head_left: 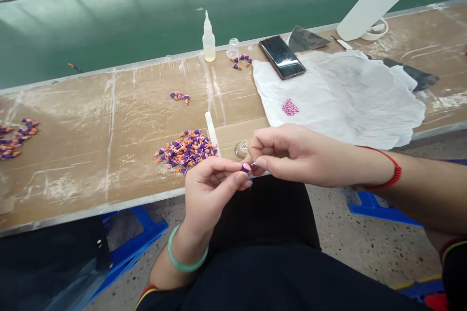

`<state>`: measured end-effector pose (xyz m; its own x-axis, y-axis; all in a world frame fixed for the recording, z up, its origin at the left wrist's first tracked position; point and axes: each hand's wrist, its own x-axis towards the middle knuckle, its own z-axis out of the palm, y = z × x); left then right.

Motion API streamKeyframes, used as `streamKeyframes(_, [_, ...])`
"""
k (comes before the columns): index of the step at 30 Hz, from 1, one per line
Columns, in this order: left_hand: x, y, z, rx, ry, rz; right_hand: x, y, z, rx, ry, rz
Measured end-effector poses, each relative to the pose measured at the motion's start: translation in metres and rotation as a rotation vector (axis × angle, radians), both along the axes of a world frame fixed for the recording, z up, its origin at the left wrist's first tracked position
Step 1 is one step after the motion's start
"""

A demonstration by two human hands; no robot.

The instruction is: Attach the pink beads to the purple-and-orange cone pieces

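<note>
Purple piece (pixel 246 167) you're holding: matt, clay-like. Your tabletop (pixel 109 155): rough brown cardboard under glossy clear tape. Squeeze bottle (pixel 208 41): translucent plastic, smooth. Phone (pixel 281 57): glossy glass face. Sheet (pixel 346 102): crumpled white, thin, paper or plastic, can't tell. Bangle (pixel 186 255) on your left wrist: polished green, stone or glass. Cord (pixel 386 172) on your right wrist: red woven thread. Floor (pixel 365 238): speckled terrazzo.

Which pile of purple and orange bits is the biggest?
The heap beside the white strip: it has the most pieces, and the other three piles are smaller.
</note>
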<state>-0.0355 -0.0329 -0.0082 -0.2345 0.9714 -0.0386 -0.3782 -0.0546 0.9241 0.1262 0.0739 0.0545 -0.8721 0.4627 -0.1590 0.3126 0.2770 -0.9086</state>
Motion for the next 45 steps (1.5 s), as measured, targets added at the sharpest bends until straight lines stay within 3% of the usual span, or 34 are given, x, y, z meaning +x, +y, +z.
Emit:
streamKeyframes(17, [0.002,0.002,0.001,0.103,-0.056,-0.040,0.002,-0.003,0.007,0.137,0.016,0.039])
streamKeyframes(23, [-0.007,-0.002,-0.006,0.084,-0.012,0.044,0.007,0.016,-0.014,0.496,-0.140,-0.006])
streamKeyframes(30, [-0.011,-0.006,-0.015,0.042,-0.013,0.068,-0.004,0.026,-0.029,0.690,-0.499,0.119])
streamKeyframes(41, [-0.010,-0.004,-0.015,0.033,-0.006,0.084,-0.012,0.025,-0.029,0.724,-0.602,0.154])
streamKeyframes(45, [-0.008,-0.005,-0.015,0.042,-0.021,0.082,-0.005,0.023,-0.023,0.644,-0.416,0.072])
